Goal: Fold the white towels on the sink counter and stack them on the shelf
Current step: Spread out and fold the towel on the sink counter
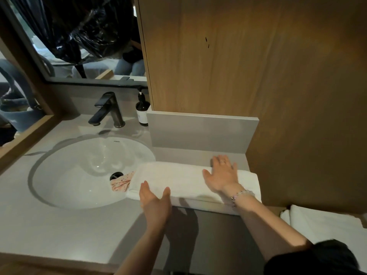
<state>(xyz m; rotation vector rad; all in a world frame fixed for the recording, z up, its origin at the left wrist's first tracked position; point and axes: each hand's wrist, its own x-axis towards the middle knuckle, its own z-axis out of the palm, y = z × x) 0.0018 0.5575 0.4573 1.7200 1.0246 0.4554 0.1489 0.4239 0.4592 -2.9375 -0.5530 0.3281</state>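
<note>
Squarely, towel (178,176) under right hand (222,175) — left hand (155,198) at edge.

You're at a bathroom vanity, hotel-style by the look. 1 white undermount basin (79,165) in a grey counter (49,225), black mixer tap (108,111) behind it, 1 dark pump bottle (142,110) beside the tap, wall mirror (59,26) above. Wood panelling (238,56) on your right. 1 folded white towel (178,179) on the counter, more white towels (327,225) lower right.
</note>
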